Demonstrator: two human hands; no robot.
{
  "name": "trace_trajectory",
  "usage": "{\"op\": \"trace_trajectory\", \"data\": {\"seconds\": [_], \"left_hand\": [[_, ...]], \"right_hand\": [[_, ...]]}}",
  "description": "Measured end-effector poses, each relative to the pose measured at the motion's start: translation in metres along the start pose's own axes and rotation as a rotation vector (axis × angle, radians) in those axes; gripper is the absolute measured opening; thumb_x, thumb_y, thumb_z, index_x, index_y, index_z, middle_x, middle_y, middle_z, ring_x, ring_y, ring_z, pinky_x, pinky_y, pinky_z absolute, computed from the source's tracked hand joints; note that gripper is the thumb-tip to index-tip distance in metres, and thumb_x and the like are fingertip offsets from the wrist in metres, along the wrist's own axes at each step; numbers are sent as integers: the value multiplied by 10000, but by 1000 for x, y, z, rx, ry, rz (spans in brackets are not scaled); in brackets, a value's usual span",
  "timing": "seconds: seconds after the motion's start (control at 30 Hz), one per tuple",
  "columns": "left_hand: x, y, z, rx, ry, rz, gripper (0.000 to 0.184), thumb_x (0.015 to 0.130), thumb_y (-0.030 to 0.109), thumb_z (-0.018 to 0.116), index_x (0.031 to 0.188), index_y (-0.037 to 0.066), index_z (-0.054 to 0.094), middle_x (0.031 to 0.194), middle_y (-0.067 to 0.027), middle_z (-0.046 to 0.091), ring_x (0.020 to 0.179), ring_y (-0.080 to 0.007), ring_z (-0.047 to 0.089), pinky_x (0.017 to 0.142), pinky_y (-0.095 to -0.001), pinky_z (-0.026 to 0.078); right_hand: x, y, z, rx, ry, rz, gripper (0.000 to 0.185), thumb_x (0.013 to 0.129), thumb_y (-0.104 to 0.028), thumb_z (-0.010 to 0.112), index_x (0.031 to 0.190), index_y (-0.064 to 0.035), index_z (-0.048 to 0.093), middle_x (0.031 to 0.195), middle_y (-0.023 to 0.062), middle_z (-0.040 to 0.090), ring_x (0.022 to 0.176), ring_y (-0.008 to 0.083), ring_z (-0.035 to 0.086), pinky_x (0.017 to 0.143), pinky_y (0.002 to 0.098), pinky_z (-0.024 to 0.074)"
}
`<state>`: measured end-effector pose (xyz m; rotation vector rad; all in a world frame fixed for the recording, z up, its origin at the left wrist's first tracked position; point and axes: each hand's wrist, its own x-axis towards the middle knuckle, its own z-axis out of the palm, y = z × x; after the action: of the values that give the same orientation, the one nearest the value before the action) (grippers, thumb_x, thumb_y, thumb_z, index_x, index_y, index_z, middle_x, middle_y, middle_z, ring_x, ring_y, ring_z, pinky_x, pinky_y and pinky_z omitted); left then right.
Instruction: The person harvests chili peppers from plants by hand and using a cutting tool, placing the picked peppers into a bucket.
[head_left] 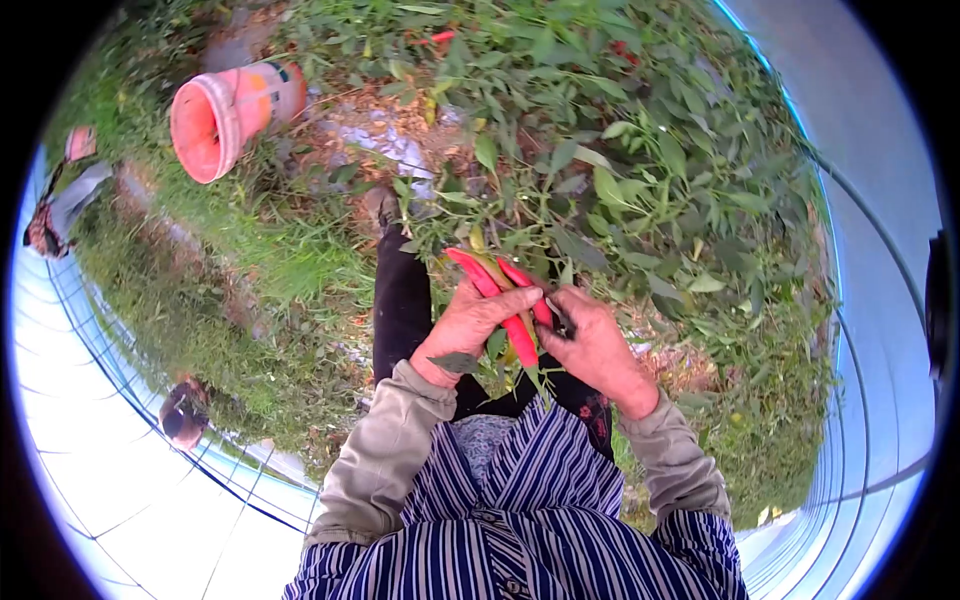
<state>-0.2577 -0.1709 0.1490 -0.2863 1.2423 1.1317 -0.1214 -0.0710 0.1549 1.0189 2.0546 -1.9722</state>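
Note:
In front of my lap, my left hand (478,322) is closed around long red chili peppers (520,340), with its thumb laid across them. A thin greenish-yellow pepper (493,268) lies between the red ones. My right hand (592,345) is closed close beside it, its fingertips at the end of a shorter red chili pepper (541,311). Something small and dark shows between the right thumb and fingers, too unclear to name. A green leaf (456,362) rests on my left wrist. Leafy pepper plants (640,190) stand just beyond both hands.
A pinkish-red bucket (205,130) lies tipped at the upper left, its mouth facing me. Another small bucket (81,143) and a bent person (62,215) are at the far left. Plastic sheeting on hoops (870,250) runs along the right. My leg (400,300) stands among grass.

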Motion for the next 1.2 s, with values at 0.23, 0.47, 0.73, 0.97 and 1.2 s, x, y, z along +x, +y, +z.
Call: {"op": "trace_trajectory", "data": {"seconds": [0.23,0.47,0.73,0.97,1.2], "left_hand": [[-30,15,-71,-259,92,-109,243,788,126,639,974,-2,550,867,-87,617,794,-172,603,733,-283,481],[-62,46,-140,-640,51,-195,245,801,126,608,1005,7,544,826,-75,609,706,-164,611,672,-276,507],[-102,158,-296,-715,35,-114,275,785,113,586,1004,-33,504,894,-187,613,810,-310,629,742,-395,526],[-57,322,-452,-598,170,275,555,821,493,548,1008,-29,528,1017,-197,584,987,-328,572,845,-411,475],[23,305,-579,-277,587,118,686,780,419,635,1245,14,334,1162,-159,513,1084,-269,513,886,-386,412]], "right_hand": [[33,-40,24,285,23,457,304,931,-217,441,1011,38,585,828,82,618,737,130,558,672,264,447],[93,-81,146,-174,-58,176,293,885,-246,483,966,12,595,868,209,552,826,349,519,734,391,426],[185,-181,245,165,-111,293,435,923,-350,439,1073,42,553,956,113,621,908,172,552,849,299,403],[208,-166,276,280,-61,460,371,898,-367,493,963,-20,608,854,32,636,775,74,531,683,228,386],[200,-127,267,317,54,625,339,898,-339,500,987,-26,594,838,35,652,802,94,598,675,224,410]]}}
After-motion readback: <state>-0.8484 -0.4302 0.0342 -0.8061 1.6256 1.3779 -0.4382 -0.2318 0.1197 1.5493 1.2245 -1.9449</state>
